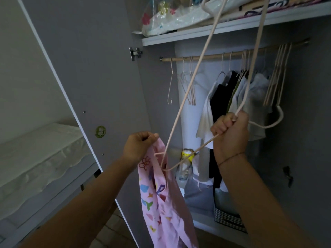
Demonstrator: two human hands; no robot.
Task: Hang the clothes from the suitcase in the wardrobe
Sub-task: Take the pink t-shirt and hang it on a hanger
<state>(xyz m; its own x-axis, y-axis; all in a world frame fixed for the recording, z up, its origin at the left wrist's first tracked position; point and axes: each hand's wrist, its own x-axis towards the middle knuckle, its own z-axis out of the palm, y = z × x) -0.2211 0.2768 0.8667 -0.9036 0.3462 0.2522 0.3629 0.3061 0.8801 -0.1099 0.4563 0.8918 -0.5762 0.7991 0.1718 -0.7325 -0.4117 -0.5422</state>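
Gripping hanger (190,90), pink garment (161,203), wardrobe (197,35) holding clothes (222,97)

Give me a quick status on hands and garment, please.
Left hand pinches pink garment. Right hand grips hanger, end at garment's neck. Rail holds clothes, spare hangers.

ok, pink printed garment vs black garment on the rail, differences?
The pink printed garment carries coloured shapes; the black garment is plain. The pink one dangles from the left hand, with the pale wire hanger gripped by the right hand partly in it; the black one hangs from the wooden rail. Both hang limp.
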